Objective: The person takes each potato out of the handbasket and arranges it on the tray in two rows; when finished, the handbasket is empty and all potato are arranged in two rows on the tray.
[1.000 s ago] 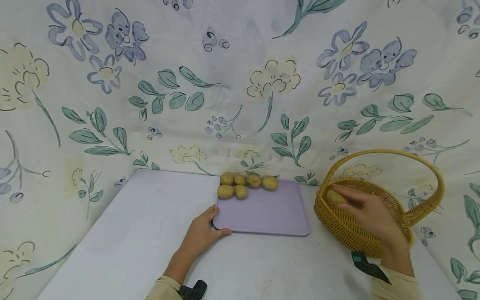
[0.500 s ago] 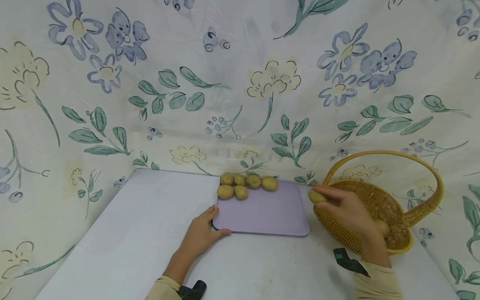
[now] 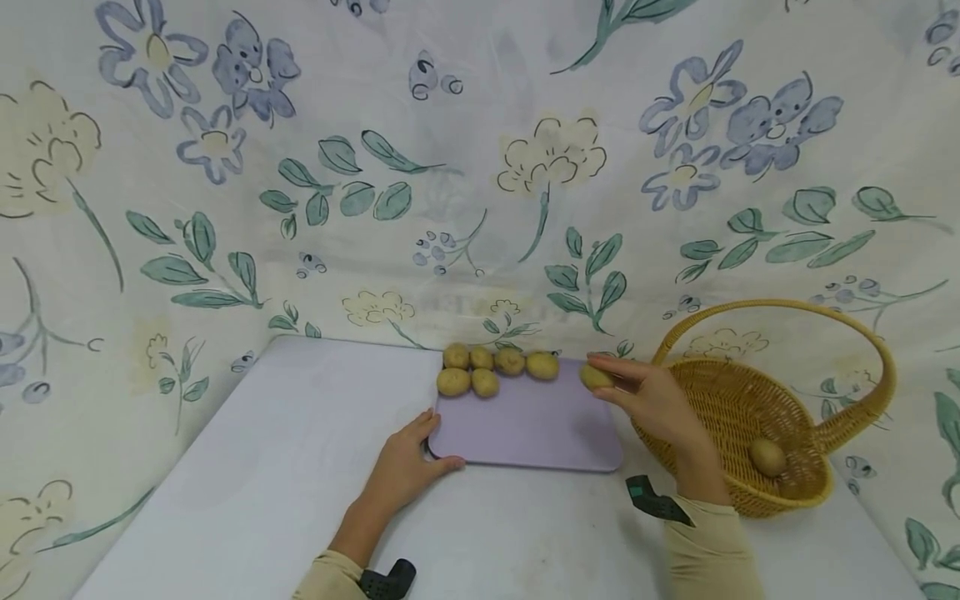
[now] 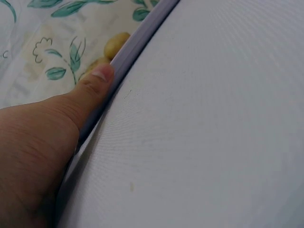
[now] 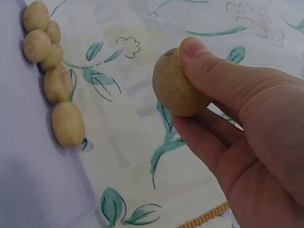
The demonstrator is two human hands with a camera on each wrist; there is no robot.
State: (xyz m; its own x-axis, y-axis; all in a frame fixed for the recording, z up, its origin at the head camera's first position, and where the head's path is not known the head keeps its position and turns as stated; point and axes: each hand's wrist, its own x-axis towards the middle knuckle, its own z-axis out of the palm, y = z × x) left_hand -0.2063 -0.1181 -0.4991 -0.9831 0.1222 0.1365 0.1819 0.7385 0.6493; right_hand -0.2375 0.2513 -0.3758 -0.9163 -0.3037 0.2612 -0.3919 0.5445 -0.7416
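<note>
In the head view, a lilac tray (image 3: pixel 517 429) lies on the white table with several potatoes (image 3: pixel 510 362) in two rows at its far left. My left hand (image 3: pixel 407 460) holds the tray's near left corner, fingers at the left side and thumb along the front edge. The left wrist view shows that thumb (image 4: pixel 92 90) lying on the tray's rim. Between thumb and fingertips, my right hand (image 3: pixel 660 404) pinches another potato (image 5: pixel 172 84). This potato is held over the tray's far right part, to the right of the far row.
A wicker basket (image 3: pixel 720 417) with a tall arched handle (image 3: pixel 780 303) stands right of the tray, partly behind my right forearm. One potato (image 3: pixel 768 457) lies in it. Floral cloth (image 3: pixel 360 250) rises behind the white table (image 3: pixel 300 433).
My right hand has carried its potato out of the basket, leftward to over the tray's right side. The potato left in the basket has come into view. My left hand stays at the tray corner.
</note>
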